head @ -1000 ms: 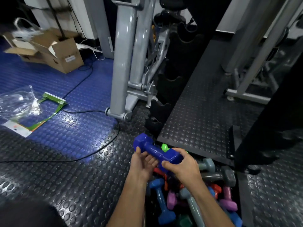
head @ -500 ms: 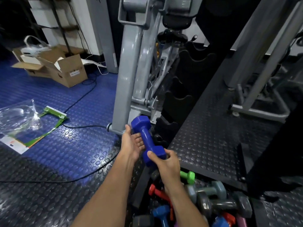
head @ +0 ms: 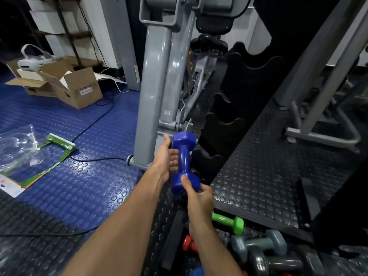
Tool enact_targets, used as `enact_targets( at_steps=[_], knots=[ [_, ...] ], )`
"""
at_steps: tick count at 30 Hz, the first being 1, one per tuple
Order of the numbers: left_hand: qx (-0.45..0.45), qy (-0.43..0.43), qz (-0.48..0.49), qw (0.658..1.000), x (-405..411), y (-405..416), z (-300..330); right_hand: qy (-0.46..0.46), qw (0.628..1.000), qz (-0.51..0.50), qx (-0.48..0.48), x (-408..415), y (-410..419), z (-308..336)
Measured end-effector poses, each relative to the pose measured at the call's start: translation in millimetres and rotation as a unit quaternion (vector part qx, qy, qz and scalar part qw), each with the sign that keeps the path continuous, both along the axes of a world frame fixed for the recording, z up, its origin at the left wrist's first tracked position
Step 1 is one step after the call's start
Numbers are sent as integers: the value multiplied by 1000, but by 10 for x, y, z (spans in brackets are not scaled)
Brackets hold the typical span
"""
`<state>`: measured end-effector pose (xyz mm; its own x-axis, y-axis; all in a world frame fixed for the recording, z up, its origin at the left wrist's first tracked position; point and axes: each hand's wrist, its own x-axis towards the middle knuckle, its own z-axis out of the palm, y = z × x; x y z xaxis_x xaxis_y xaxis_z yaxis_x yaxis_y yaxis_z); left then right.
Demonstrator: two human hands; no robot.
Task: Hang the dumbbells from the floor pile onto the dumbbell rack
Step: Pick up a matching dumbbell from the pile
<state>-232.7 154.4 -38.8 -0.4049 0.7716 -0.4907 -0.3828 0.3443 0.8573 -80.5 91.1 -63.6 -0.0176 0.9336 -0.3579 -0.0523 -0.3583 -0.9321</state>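
A dark blue dumbbell (head: 184, 158) is held upright in mid-air at the centre of the head view. My right hand (head: 197, 197) grips its lower head. My left hand (head: 166, 156) cups its handle from the left, fingers behind it. Just right of it stands the black dumbbell rack (head: 225, 124), a notched upright with curved cradles that look empty. The floor pile lies at the bottom right: a green dumbbell (head: 229, 222), a grey-green dumbbell (head: 258, 244), a dark grey dumbbell (head: 278, 261) and a red dumbbell (head: 189, 245) partly hidden by my right arm.
A grey machine column (head: 153, 96) stands just left of the rack. A raised black studded platform (head: 268, 166) lies to the right with grey frame legs (head: 322, 132) on it. A black cable (head: 93, 124), a plastic bag (head: 18, 148) and a cardboard box (head: 79, 90) lie on the blue floor.
Both hands have lifted the blue dumbbell off the pile and turned it from lying across to upright. It has moved forward toward the rack's lower cradles.
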Motion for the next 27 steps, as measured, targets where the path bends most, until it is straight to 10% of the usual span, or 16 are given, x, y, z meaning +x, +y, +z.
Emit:
enact_targets(
  at_steps=[11,27],
  knots=[
    [-16,-1,-128,992,202,177,211,25,991,-19,-132,52,159,-57],
    [17,10,-60,998,398,-129,101,37,981,103,-158,409,257,51]
  ],
)
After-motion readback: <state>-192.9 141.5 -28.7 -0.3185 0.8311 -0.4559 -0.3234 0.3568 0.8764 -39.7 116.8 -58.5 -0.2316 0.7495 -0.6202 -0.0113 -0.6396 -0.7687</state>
